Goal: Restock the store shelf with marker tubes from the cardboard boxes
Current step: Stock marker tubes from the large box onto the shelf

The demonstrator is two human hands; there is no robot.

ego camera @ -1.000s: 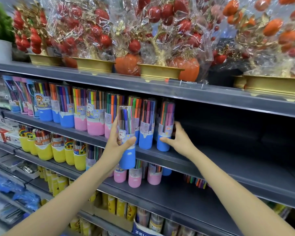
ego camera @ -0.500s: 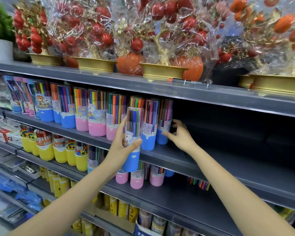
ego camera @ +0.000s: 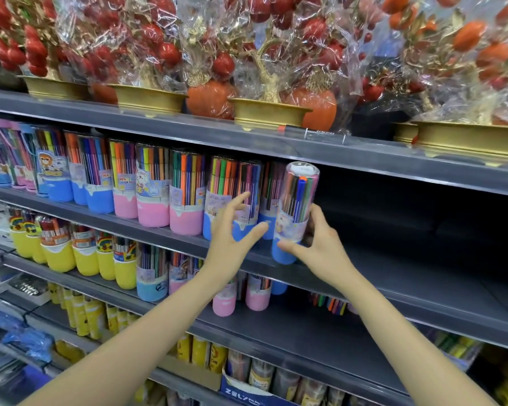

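Observation:
A clear marker tube with a blue base [ego camera: 296, 206] stands tilted at the right end of the row of marker tubes [ego camera: 156, 197] on the grey middle shelf [ego camera: 408, 276]. My right hand [ego camera: 320, 244] grips this tube low down, thumb across the front of the blue base and fingers behind. Just left of it, my left hand [ego camera: 232, 232] hovers with spread fingers in front of the neighbouring blue-based tube and holds nothing. No cardboard box with tubes is clearly in view.
The shelf to the right of the held tube is bare and dark. Wrapped fruit-tree ornaments in gold pots [ego camera: 264, 115] fill the shelf above. Yellow, blue and pink tubes [ego camera: 85, 253] stand on the shelf below, with more stock lower down.
The blue-based tube passed from my left hand to my right hand and moved right to the end of the row. My left hand let go and opened.

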